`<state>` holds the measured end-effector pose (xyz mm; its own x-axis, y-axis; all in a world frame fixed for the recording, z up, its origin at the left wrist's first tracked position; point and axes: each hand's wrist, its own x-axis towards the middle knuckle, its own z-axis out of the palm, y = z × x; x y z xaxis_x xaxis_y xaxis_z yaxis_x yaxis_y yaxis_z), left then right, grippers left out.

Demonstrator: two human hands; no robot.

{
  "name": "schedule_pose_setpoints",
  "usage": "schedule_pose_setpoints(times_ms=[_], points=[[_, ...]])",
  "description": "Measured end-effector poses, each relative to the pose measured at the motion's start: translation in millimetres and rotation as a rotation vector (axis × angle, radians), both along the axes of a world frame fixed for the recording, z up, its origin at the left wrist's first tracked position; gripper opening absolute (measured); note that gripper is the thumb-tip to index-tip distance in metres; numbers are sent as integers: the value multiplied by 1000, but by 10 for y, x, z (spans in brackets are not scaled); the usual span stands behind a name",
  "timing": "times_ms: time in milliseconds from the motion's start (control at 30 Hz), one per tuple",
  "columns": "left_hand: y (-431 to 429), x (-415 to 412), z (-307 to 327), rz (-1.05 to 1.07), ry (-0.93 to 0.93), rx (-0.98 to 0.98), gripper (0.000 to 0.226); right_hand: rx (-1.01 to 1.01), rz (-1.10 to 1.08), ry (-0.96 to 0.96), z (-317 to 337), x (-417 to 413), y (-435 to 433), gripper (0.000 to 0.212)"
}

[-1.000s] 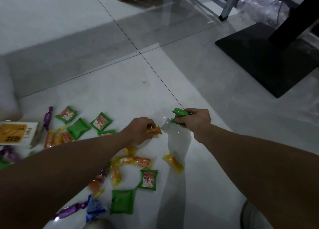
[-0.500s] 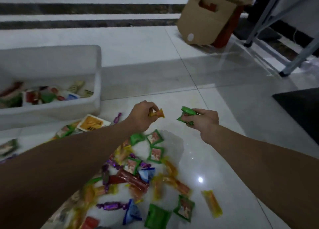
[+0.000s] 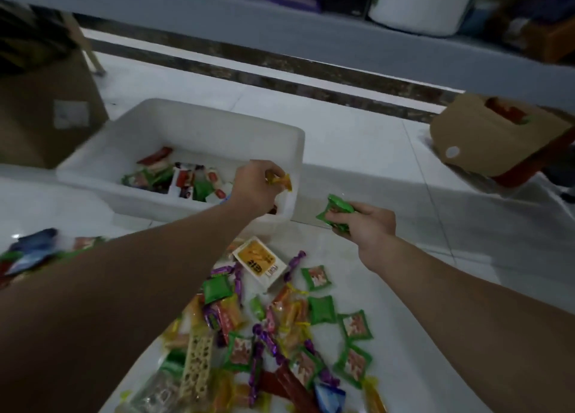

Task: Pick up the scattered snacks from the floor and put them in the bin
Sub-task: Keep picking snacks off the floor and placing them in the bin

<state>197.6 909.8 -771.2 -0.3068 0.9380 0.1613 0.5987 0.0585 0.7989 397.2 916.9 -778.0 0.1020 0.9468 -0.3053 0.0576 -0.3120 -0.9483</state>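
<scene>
Left hand (image 3: 255,185) pinching orange candy (image 3: 281,180) now over bin (image 3: 186,116); right hand (image 3: 364,219) brings 1 green packet (image 3: 337,211) close. Drop next.

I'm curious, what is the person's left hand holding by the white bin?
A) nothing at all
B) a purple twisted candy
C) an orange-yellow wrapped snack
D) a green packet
C: the left hand pinches an orange-yellow wrapped snack at the right end of the white bin, while the green packets are gripped in the right hand.
</scene>
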Motion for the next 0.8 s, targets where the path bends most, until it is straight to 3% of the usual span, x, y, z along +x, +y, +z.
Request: schedule_pose_setpoints(times_ms=[233, 433, 733, 800], points=[[217, -605, -372, 47, -33, -113, 17, 3, 42, -36, 9, -550, 400, 42], [227, -826, -668, -87, -14, -197, 41, 8, 56, -97, -141, -849, 667, 42], [289, -882, -693, 7, -107, -90, 49, 18, 99, -208, -311, -1125, 875, 79], [281, -870, -677, 13, -111, -90, 50, 32, 106, -226, -291, -1117, 859, 78]])
